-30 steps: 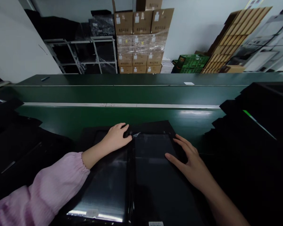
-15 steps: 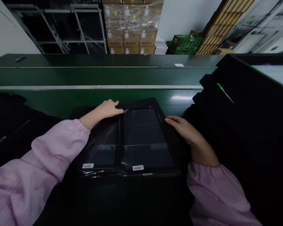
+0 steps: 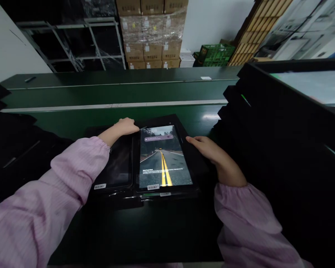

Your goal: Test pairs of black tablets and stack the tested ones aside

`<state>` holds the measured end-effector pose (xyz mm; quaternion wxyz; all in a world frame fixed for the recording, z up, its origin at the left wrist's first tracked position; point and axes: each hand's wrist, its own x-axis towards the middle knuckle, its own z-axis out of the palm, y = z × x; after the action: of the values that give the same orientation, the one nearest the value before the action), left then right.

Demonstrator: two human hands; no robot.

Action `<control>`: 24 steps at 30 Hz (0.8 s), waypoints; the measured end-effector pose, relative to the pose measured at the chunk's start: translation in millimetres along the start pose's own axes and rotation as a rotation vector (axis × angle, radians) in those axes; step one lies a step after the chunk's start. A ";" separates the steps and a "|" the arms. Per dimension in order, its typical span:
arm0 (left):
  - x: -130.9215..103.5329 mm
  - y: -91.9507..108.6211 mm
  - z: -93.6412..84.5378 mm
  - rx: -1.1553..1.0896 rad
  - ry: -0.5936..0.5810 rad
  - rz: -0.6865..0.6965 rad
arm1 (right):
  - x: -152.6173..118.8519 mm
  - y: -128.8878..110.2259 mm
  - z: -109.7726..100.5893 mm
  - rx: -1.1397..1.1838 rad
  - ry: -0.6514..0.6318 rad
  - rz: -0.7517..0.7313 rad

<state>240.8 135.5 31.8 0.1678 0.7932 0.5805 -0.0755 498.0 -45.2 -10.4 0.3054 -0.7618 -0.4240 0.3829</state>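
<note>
A tablet [image 3: 165,158] with a lit lock screen, showing a forest road and the time, lies in the right half of a black tray [image 3: 181,128]. Left of it rests a second tablet [image 3: 118,167] with a dark screen. Both carry small barcode labels near the bottom. My left hand [image 3: 125,127] is at the lit tablet's upper left corner, thumb on the corner beside a thin clear tab, other fingers curled and partly hidden. With the thumb on top, my right hand [image 3: 205,146] grips the tray's right edge; its fingertips are out of sight underneath.
Tall stacked black trays [image 3: 270,149] stand close on the right, the top one holding a pale sheet. More black trays [image 3: 13,137] lie at the left. Beyond the green bench [image 3: 114,95] are wrapped cartons [image 3: 152,33], green crates [image 3: 216,54] and a metal rack [image 3: 80,41].
The right tablet's screen has gone from dark to lit with a road picture. Both hands keep their places on tablet and tray, while the view has shifted slightly.
</note>
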 end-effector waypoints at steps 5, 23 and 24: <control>-23.7 -34.8 -18.7 -0.179 0.089 0.089 | 2.5 5.9 -3.3 0.022 -0.016 -0.010; -165.6 -144.9 26.5 -0.995 0.280 -0.445 | -26.9 -19.0 3.6 0.329 0.063 0.062; -167.2 -146.6 24.3 -0.997 0.301 -0.420 | -30.8 -20.2 1.8 0.336 0.067 0.068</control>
<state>51.3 16.7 35.6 0.4192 0.4871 0.7090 0.2904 477.4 -62.9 14.6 0.4291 -0.7264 -0.3175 0.4328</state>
